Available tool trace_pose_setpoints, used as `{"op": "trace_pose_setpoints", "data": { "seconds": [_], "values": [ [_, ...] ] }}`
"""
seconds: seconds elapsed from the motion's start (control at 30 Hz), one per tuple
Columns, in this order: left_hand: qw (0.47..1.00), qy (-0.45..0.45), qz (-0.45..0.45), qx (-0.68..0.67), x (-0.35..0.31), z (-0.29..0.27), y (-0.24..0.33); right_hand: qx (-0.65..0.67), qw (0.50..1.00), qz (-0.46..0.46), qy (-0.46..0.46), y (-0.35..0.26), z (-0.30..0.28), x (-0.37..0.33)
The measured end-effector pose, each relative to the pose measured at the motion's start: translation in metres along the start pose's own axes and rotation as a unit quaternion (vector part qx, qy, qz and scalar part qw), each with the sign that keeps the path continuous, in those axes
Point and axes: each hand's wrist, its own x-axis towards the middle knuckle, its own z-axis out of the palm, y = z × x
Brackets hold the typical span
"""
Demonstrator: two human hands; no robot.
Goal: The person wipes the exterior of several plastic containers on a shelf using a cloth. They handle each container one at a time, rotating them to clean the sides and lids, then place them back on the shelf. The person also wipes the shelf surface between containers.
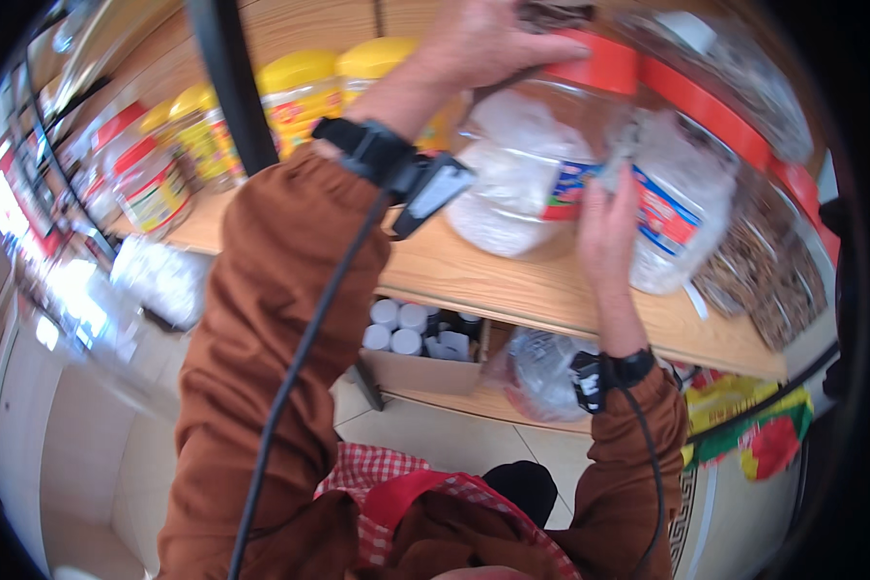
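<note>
My left hand (pixel 478 48) reaches up to a clear plastic jar (pixel 522 179) with a red lid (pixel 599 63). The thumb lies against the lid, and the other fingers are mostly hidden. A dark brown bundle (pixel 556 14) shows just beyond that hand. White bagged contents fill the jar. My right hand (pixel 609 227) points upward between this jar and a second red-lidded jar (pixel 681 217), its fingers closed on a pale grey, crumpled cloth-like thing (pixel 623 150). Blur hides the exact kind of that thing.
Both jars stand on a wooden shelf (pixel 493 285). Brown dried goods in clear packaging (pixel 764 261) sit at the right. Yellow-lidded jars (pixel 300 97) line the back left, beyond a black post (pixel 230 82). Below are a carton of white-capped containers (pixel 420 372) and a plastic bag (pixel 546 372).
</note>
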Motion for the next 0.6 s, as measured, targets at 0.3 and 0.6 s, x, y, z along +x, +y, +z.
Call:
{"op": "trace_pose_setpoints", "data": {
  "seconds": [0.3,0.6],
  "values": [
    [0.982,-0.055,-0.144,-0.105,0.001,0.007,0.003,0.008,0.991,0.093,-0.091,-0.029,-0.049,-0.018],
    [0.978,0.080,0.094,0.171,-0.022,0.023,0.010,-0.027,0.983,-0.138,0.118,-0.058,-0.022,0.092]
  ]
}}
